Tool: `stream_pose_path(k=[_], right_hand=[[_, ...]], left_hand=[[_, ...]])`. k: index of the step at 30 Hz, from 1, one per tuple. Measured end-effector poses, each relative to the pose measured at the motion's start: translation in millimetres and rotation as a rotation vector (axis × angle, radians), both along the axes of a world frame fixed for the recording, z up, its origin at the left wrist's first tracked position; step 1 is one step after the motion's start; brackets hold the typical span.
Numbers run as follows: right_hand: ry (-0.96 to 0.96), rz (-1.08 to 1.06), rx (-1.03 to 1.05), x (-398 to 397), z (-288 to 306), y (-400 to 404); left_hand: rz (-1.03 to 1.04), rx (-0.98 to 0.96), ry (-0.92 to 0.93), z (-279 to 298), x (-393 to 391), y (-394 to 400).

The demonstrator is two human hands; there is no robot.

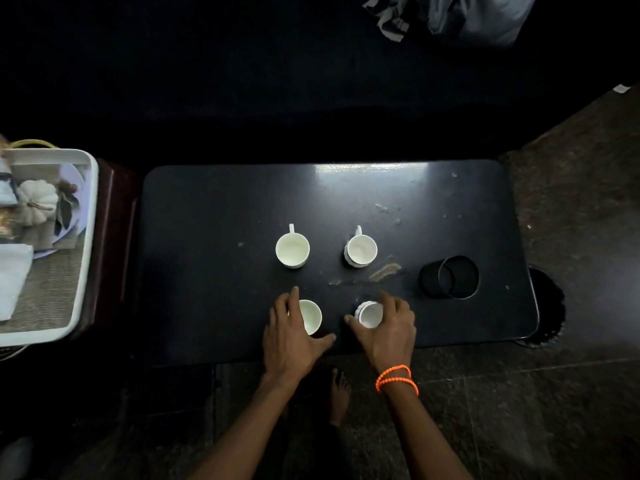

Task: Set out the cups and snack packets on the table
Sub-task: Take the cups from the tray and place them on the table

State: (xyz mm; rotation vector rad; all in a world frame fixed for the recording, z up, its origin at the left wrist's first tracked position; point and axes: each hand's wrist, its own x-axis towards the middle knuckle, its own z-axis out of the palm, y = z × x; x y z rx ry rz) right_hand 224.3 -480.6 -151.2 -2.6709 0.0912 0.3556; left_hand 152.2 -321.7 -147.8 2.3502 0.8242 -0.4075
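Several white cups stand upright on the black table [214,265]. Two sit at the middle, a smooth cup [292,250] on the left and a ribbed cup [362,251] on the right, both with handles pointing away from me. Nearer the front edge, my left hand [292,336] curls around a third cup [310,317], and my right hand [389,329] wraps around a fourth cup [370,314]. Both near cups rest on the table. I see no snack packets on the table.
A white tray [88,237] with a printed picture and a folded white cloth [12,278] sits on a dark stand at the left. A black ring-shaped holder [450,277] lies at the table's right. Dark tiled floor surrounds the table, and my bare foot [341,393] shows below.
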Motion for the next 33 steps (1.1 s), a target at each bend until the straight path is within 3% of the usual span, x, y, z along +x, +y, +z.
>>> stream_pose_path(k=[6,9,14,23,30,33], right_hand=[[-0.109,-0.016,0.150,48,0,19],[-0.081,0.074,0.182,76,2,32],[-0.063,0.122,0.164,99,1,47],[-0.028,0.107,0.171,106,-7,49],[-0.008,0.008,0.153,76,6,31],[0.064,-0.034,0.078,43,10,15]], left_hand=[[0.263,-0.027,-0.291,4,28,36],[0.283,-0.054,-0.260,5,64,67],[0.060,-0.137,-0.159,5,97,84],[0.054,-0.099,-0.247,-5,101,78],[0.196,-0.084,-0.262,10,53,49],[0.126,-0.105,-0.167,10,13,21]])
